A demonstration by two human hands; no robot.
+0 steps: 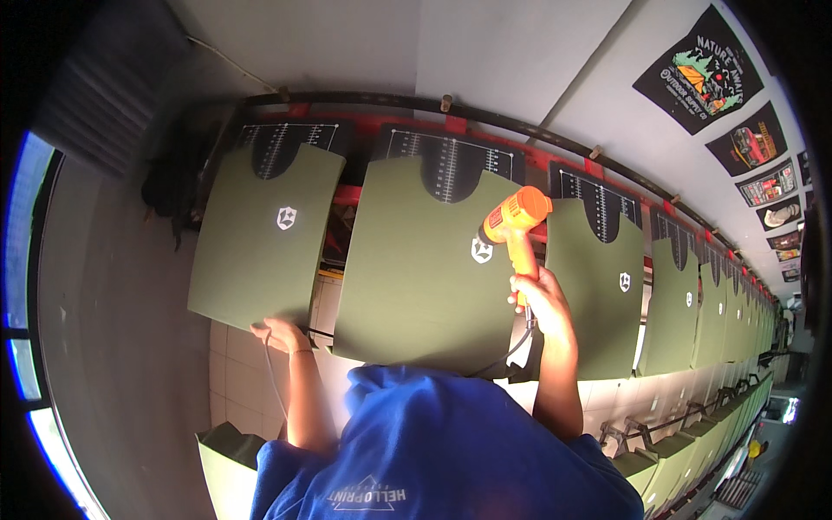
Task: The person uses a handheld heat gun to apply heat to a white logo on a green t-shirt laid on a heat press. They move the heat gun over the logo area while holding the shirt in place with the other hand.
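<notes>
My right hand [542, 299] is wrapped round the handle of an orange heat gun [517, 217]. Its nozzle is over the white shield emblem [482, 250] on the chest of an olive-green shirt piece [416, 277], laid flat on a dark printing board. From the handle a dark cord runs down and behind my body. My left hand [284, 334] is closed by the lower edge of another green shirt piece [264, 234] at the left, with a thin grey cord [273, 381] hanging from its fingers. That piece bears the same emblem [286, 217].
More green pieces [598, 286] on boards stretch away to the right along a red rack [455, 124] with a dark rail. A second row [672, 451] stands behind at lower right. Printed black panels [700, 74] hang on the wall; tiled floor [234, 373] shows between rows.
</notes>
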